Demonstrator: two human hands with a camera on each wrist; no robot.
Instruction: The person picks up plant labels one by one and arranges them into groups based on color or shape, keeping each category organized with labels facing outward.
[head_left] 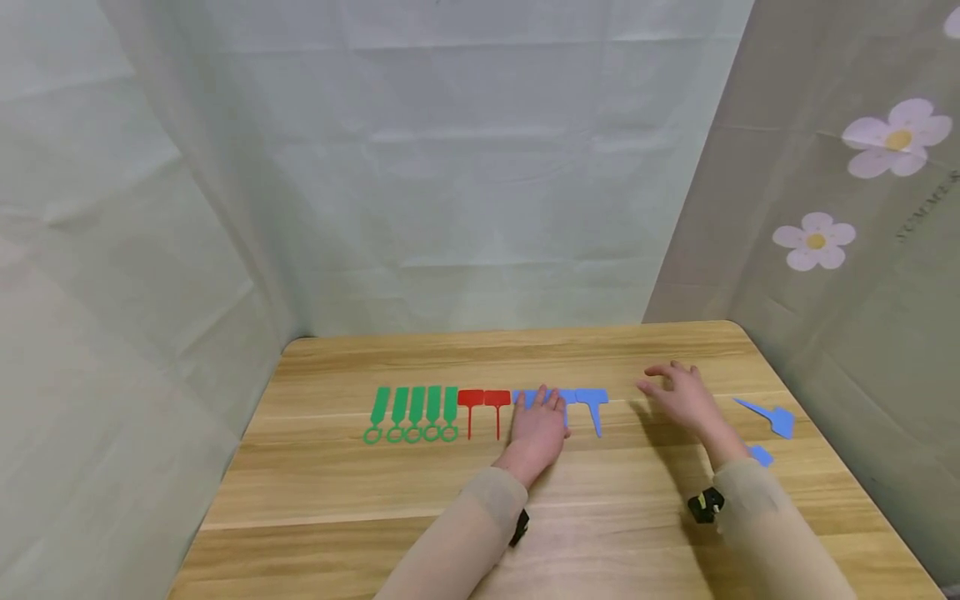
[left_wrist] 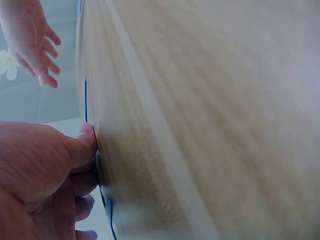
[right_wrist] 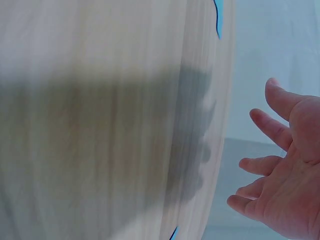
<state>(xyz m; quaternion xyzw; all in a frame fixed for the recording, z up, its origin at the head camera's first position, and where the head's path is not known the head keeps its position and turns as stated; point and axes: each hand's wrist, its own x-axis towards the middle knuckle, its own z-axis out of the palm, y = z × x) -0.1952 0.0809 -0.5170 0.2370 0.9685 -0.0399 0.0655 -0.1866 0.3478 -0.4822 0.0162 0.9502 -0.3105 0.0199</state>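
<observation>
A row of flat plastic tags lies across the wooden table (head_left: pixel 420 492): several green loop-ended tags (head_left: pixel 414 413), two red T-shaped tags (head_left: pixel 483 407), then blue T-shaped tags (head_left: pixel 592 402). My left hand (head_left: pixel 538 427) lies flat, fingers straight, pressing on the left blue tags and partly hiding them; its thumb (left_wrist: pixel 82 145) touches the tabletop. My right hand (head_left: pixel 678 393) hovers open above the table to the right of the row, fingers spread and holding nothing, as the right wrist view (right_wrist: pixel 280 185) also shows.
Two more blue tags lie near the table's right edge, one large (head_left: pixel 768 415) and one partly hidden by my right sleeve (head_left: pixel 760 455). Pale cloth walls close in the table at the back and left; a flower-printed cloth (head_left: pixel 847 192) hangs on the right.
</observation>
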